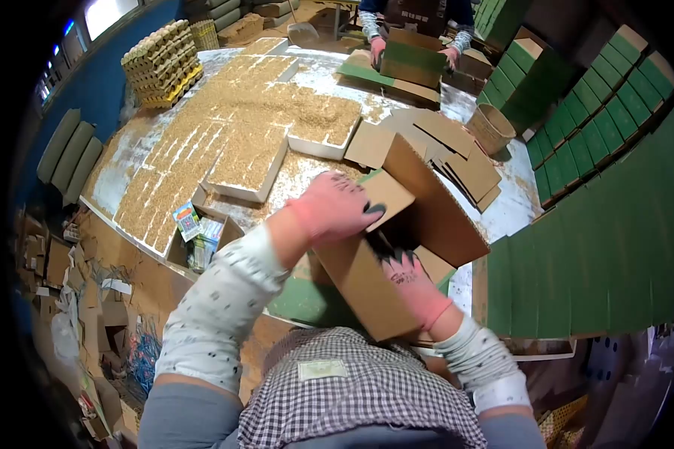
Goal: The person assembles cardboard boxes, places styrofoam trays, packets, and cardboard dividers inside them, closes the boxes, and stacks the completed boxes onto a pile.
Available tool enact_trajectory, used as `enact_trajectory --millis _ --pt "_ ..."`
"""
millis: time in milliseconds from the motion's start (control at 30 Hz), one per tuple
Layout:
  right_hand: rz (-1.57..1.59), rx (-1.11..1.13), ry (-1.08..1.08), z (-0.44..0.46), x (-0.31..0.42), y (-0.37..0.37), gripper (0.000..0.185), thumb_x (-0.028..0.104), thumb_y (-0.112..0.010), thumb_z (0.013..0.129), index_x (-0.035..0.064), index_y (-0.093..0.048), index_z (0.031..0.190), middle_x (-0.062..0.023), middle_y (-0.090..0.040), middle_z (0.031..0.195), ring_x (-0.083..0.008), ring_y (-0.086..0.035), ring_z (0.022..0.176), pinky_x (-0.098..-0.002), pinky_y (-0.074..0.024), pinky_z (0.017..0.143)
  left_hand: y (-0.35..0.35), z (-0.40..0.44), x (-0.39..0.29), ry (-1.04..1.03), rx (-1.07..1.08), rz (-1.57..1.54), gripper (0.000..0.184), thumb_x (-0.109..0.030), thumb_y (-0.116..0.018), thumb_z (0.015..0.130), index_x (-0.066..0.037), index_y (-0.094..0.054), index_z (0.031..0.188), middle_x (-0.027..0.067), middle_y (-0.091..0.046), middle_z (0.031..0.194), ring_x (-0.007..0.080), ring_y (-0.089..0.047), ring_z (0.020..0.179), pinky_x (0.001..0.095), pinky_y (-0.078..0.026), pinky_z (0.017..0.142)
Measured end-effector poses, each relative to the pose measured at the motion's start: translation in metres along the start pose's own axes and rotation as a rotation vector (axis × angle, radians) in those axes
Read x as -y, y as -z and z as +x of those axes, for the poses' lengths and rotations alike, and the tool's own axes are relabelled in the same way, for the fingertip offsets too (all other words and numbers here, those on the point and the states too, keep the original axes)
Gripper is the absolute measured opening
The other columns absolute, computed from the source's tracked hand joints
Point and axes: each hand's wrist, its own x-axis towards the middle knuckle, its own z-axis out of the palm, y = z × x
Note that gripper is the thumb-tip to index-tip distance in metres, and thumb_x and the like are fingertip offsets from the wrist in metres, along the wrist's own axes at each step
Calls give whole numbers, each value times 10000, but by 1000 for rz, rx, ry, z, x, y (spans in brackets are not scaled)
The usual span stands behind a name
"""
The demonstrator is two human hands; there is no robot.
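Observation:
A cardboard box (371, 288) with its flaps raised stands in front of me, brown inside and green on its outer wall. My left hand (337, 206), in a pink glove with dark fingertips, is closed on a flap at the box's far left. My right hand (412, 284), gloved alike, reaches into the opening between the near flap and the right side. Its dark fingertips are lost in the shadowed interior, so their grip cannot be made out. A tall brown flap (438, 202) rises beyond both hands.
White trays (277, 176) of straw-coloured shavings cover the table's left. A small box with printed cards (191, 221) sits at its near edge. Flat cardboard pieces (457, 142) and a basket (490, 127) lie beyond. Green boxes (599, 97) are stacked right. A co-worker (416, 34) handles another box.

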Motion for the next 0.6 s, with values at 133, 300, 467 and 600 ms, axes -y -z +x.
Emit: enact_trajectory --millis 133,300,467,600 --pt "52 -187 -30 17 -88 102 493 218 -505 833 28 -440 1283 -234 -542 1141 -285 -561 1014 -333 -432 905 -56 29 -18 98 -16 -3 434 -461 -452 876 -85 -665 921 106 -636 954 313 -447 1107 409 -268 1018" --pt "761 -22 -530 6 -60 5 572 379 -425 929 -42 -388 1315 -336 -519 1137 -441 -491 1090 -446 -407 913 -66 14 5 495 -614 -137 442 -402 -555 818 -35 -546 1065 138 -586 1017 310 -514 1016 409 -341 959" --pt "1166 182 -636 -29 -122 34 391 258 -366 980 -4 -538 1214 -61 -584 1134 -123 -517 982 -279 -421 877 -30 -62 26 134 -927 -645 372 -328 -551 816 -29 -616 1028 151 -642 954 341 -579 962 418 -419 887" --pt "902 -369 -109 -20 -77 87 477 394 -736 653 13 -549 871 -80 -560 770 -206 -546 684 -341 -425 653 -101 -91 56 142 -1032 -1482 296 -231 -440 942 -26 -609 1071 112 -636 1050 244 -569 1025 344 -412 916"
